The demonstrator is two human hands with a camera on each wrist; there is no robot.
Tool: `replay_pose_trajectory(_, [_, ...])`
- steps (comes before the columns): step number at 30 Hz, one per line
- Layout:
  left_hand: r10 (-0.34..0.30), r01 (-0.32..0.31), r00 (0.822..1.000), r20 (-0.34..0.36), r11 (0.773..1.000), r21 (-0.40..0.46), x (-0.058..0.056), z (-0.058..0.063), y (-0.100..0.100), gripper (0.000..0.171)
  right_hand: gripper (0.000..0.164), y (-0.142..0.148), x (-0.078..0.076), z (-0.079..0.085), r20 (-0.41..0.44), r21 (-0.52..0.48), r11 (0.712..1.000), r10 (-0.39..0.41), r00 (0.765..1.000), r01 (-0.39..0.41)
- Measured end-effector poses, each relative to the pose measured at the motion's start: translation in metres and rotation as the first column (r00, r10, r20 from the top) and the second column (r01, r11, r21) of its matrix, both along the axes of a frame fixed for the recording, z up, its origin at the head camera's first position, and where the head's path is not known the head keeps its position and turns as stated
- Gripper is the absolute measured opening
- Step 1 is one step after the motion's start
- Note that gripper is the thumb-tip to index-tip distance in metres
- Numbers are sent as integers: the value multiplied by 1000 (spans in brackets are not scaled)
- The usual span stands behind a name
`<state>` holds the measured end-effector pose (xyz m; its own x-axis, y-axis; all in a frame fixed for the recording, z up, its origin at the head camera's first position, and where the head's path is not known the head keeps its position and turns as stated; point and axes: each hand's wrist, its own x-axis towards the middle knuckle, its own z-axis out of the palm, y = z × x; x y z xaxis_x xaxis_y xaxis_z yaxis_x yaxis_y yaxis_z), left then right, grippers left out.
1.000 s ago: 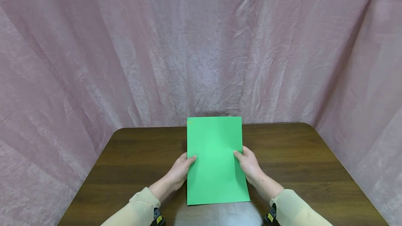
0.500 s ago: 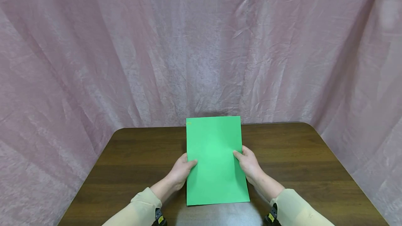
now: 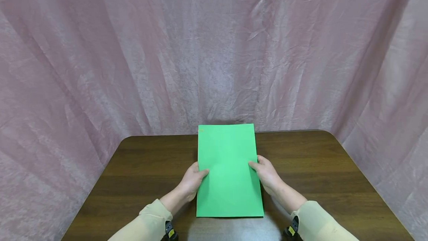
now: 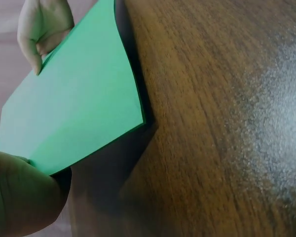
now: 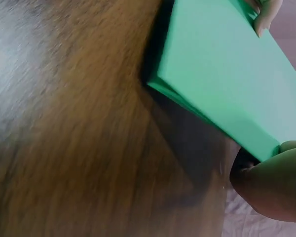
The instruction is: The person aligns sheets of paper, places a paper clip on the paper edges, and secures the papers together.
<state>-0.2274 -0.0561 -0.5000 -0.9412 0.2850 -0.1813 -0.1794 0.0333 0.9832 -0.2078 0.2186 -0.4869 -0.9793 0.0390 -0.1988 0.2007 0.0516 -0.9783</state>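
Note:
Both hands hold a stack of green paper [image 3: 227,174] by its long sides, tilted up over the table. My left hand [image 3: 192,182] grips the left edge, thumb on the front face and fingers hidden behind. On the opposite edge my right hand [image 3: 267,176] pinches in the same way, with its thumb on top. A small yellow paper clip [image 3: 200,130] sits at the upper left corner. In the right wrist view the near edge of the green paper [image 5: 222,74] shows more than one layer, slightly apart at the corner. From the left wrist, the paper [image 4: 79,98] looks slightly bowed.
A dark brown wooden table [image 3: 150,159] with rounded far corners lies beneath. Pink velvety curtains [image 3: 214,47] hang behind it and along both sides. A glossy light reflection [image 3: 230,230] lies on the near part of the table.
The green paper has shifted slightly left, and its lower edge has become more level. Both hands keep their hold. The curtain at the right has swayed.

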Motion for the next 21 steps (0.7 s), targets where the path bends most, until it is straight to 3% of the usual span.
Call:
replay_pose_trajectory(6, [23, -23, 1000, 2, 1000, 7, -1, 1, -4, 51, 24, 7, 2, -3, 21, 55, 998, -6, 1000, 4])
replay_pose_trajectory(21, [-23, 24, 997, 74, 1000, -15, -16, 4, -12, 40, 20, 17, 1, -6, 25, 120, 992, -39, 999, 36])
